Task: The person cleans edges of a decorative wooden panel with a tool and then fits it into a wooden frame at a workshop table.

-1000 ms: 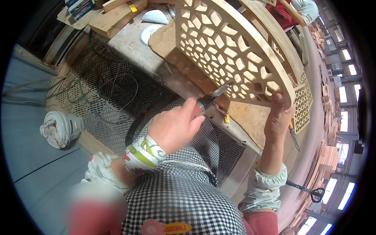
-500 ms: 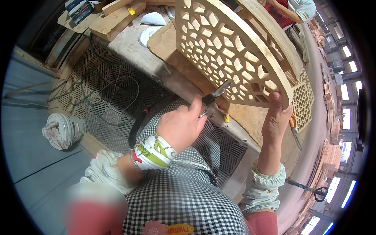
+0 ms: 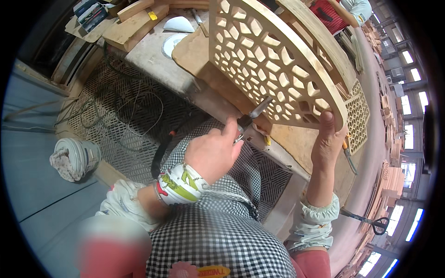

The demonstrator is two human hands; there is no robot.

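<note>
In the head view, a pale wooden panel with a curved outer edge and many angular cut-outs (image 3: pixel 281 69) is shown in the upper middle, stood on edge and tilted over a tan sheet with an irregular, rounded border (image 3: pixel 190 51), which is laid on a grey workbench (image 3: pixel 155 65). The lower right corner of the panel is gripped by the right hand (image 3: pixel 324 143): the thumb is pressed on the near face, while the fingers are hidden behind. By the left hand (image 3: pixel 211 155), closed with its index finger extended, a dark-handled tool with a grey metal blade (image 3: pixel 259 108) is held; its tip is directed at the perforated face, though contact cannot be told. Behind the panel a curved pale wooden piece (image 3: pixel 331 53) is seen, and to the right a smaller wooden lattice (image 3: pixel 358 118), beside which an orange-handled tool (image 3: pixel 348 153) is placed. Wooden blocks (image 3: pixel 134 32) and a flat white disc (image 3: pixel 171 45) are set toward the bench's far left. At the left, a white bucket (image 3: pixel 85 155) is topped by a crumpled pale cloth (image 3: pixel 65 162).
</note>
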